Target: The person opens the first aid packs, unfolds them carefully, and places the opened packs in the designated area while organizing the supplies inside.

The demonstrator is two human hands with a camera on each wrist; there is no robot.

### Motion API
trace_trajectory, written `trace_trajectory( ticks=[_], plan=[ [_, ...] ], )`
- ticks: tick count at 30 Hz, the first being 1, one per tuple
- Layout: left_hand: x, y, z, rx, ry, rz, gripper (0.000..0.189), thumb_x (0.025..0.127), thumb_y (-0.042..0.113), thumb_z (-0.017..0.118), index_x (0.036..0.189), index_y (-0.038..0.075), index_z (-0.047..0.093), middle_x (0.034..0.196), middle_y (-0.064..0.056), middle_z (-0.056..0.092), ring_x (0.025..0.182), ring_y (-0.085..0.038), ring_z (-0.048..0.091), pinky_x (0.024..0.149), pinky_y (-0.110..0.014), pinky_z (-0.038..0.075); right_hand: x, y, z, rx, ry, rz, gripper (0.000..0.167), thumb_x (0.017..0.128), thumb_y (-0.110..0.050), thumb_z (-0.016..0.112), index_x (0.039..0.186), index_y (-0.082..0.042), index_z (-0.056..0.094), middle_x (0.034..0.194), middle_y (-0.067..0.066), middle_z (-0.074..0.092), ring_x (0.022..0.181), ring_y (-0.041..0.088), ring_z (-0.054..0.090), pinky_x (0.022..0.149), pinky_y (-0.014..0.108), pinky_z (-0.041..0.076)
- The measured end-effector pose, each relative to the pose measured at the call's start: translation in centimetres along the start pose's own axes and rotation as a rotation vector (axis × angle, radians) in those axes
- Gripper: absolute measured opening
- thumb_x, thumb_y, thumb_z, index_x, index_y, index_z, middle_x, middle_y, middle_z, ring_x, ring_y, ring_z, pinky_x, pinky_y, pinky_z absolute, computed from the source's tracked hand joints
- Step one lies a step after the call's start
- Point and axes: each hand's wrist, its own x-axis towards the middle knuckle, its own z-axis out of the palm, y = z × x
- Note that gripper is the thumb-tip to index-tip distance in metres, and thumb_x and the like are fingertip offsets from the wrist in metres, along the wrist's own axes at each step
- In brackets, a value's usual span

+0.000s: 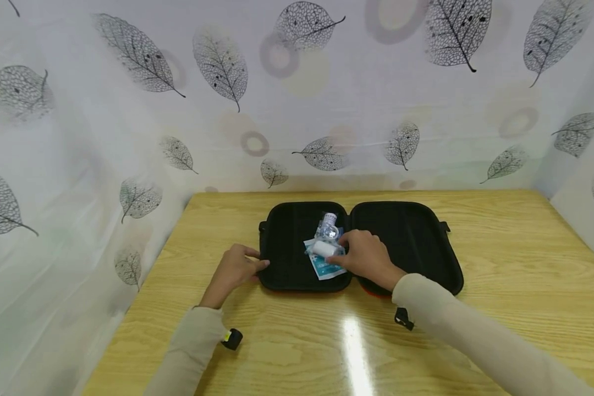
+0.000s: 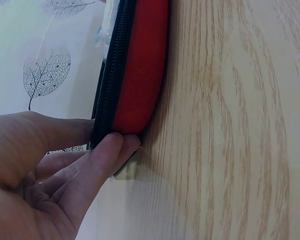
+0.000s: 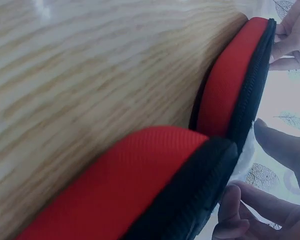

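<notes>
1. A rounded, black-lined red fabric case (image 1: 284,236) lies open on the yellow wood-grain bench (image 1: 515,269).
2. Your left hand (image 1: 236,269) has its fingers clamped on the case's zippered left rim.
3. Your right hand's (image 1: 368,256) fingers pinch a white, clear-wrapped cylindrical roll (image 1: 324,249) over a flat blue-and-white packet (image 1: 325,270) in the left half.
4. Just behind sits a shiny, transparent white-topped plastic item (image 1: 329,226).

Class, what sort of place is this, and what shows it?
Probably an indoor tabletop workspace: a yellowish wood-grain table, a white leaf-printed sheet behind it, and an open red zip case, black inside.
</notes>
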Motion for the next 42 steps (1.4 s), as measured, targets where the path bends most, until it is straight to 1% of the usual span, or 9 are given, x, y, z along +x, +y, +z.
trace_trajectory(
  ticks=[2, 5, 8, 17, 22, 26, 30, 35, 42],
  plan=[
    [0.0, 0.0, 0.0, 0.000, -0.002, -0.002, 0.042, 0.093, 0.019, 0.076, 0.125, -0.006, 0.068, 0.096, -0.018, 0.076, 0.063, -0.021, 0.073, 0.069, -0.037, 0.061, 0.1, -0.1, 0.3, -0.015, -0.002, -0.001, 0.047, 0.079, -0.043, 0.087, 0.106, -0.005, 0.078, 0.084, 0.004, 0.070, 0.053, 0.013, 0.049, 0.041, 0.026, 0.034],
    [0.0, 0.0, 0.0, -0.006, -0.005, -0.003, 0.042, 0.093, 0.019, 0.076, 0.125, -0.006, 0.067, 0.097, -0.018, 0.075, 0.064, -0.021, 0.073, 0.068, -0.037, 0.061, 0.2, -0.1, 0.6, -0.030, -0.004, -0.002, 0.044, 0.079, -0.041, 0.087, 0.105, -0.006, 0.078, 0.084, 0.004, 0.070, 0.054, 0.013, 0.050, 0.042, 0.026, 0.037],
    [0.0, 0.0, 0.0, -0.009, -0.005, -0.006, 0.042, 0.093, 0.019, 0.075, 0.126, -0.006, 0.067, 0.099, -0.018, 0.075, 0.065, -0.021, 0.073, 0.067, -0.036, 0.061, 0.3, 0.0, 0.7, -0.029, -0.004, -0.003, 0.041, 0.081, -0.038, 0.086, 0.105, -0.005, 0.078, 0.088, 0.006, 0.071, 0.056, 0.014, 0.053, 0.043, 0.027, 0.040],
    [-0.1, 0.0, 0.0, 0.001, -0.008, -0.006, 0.042, 0.094, 0.020, 0.075, 0.126, -0.006, 0.067, 0.100, -0.018, 0.075, 0.065, -0.021, 0.073, 0.070, -0.037, 0.061, 0.1, 0.0, 0.1, 0.031, -0.012, -0.038, 0.034, 0.084, -0.028, 0.085, 0.105, -0.002, 0.077, 0.095, 0.009, 0.073, 0.059, 0.013, 0.056, 0.048, 0.028, 0.046],
    [-0.2, 0.1, -0.1, 0.010, -0.008, -0.008, 0.042, 0.094, 0.020, 0.075, 0.126, -0.006, 0.067, 0.101, -0.018, 0.075, 0.065, -0.021, 0.073, 0.073, -0.039, 0.061, -0.2, 0.3, -0.9, 0.049, 0.001, -0.065, 0.032, 0.084, -0.025, 0.085, 0.103, -0.001, 0.076, 0.097, 0.010, 0.074, 0.068, 0.014, 0.062, 0.059, 0.032, 0.054],
    [-0.3, 0.1, -0.1, 0.020, -0.009, -0.005, 0.042, 0.094, 0.021, 0.074, 0.126, -0.006, 0.067, 0.102, -0.019, 0.075, 0.065, -0.021, 0.073, 0.074, -0.040, 0.061, -0.3, 0.7, -1.9, 0.056, 0.000, -0.063, 0.031, 0.084, -0.024, 0.085, 0.103, -0.001, 0.077, 0.099, 0.011, 0.074, 0.073, 0.016, 0.064, 0.063, 0.035, 0.055],
    [-0.3, 0.1, -0.1, 0.026, -0.006, -0.003, 0.042, 0.094, 0.021, 0.074, 0.126, -0.006, 0.067, 0.102, -0.019, 0.075, 0.065, -0.021, 0.073, 0.075, -0.040, 0.061, -0.4, 1.2, -2.9, 0.053, -0.003, -0.057, 0.032, 0.084, -0.023, 0.084, 0.104, 0.000, 0.077, 0.100, 0.012, 0.074, 0.072, 0.017, 0.063, 0.062, 0.035, 0.053],
    [-0.3, 0.1, 0.0, 0.013, -0.005, -0.008, 0.042, 0.094, 0.020, 0.075, 0.126, -0.006, 0.067, 0.100, -0.018, 0.075, 0.066, -0.021, 0.073, 0.073, -0.039, 0.061, -0.7, 2.3, -4.5, 0.033, 0.025, -0.056, 0.032, 0.084, -0.022, 0.084, 0.105, 0.001, 0.077, 0.099, 0.014, 0.074, 0.071, 0.019, 0.063, 0.062, 0.037, 0.053],
    [-0.2, 0.2, 0.0, 0.014, -0.005, -0.009, 0.042, 0.094, 0.020, 0.075, 0.126, -0.006, 0.067, 0.099, -0.018, 0.075, 0.065, -0.021, 0.073, 0.071, -0.037, 0.061, -1.5, 4.7, -6.7, 0.017, 0.070, -0.031, 0.032, 0.083, -0.021, 0.084, 0.104, 0.002, 0.076, 0.095, 0.014, 0.075, 0.068, 0.017, 0.064, 0.060, 0.035, 0.050]
  ],
)
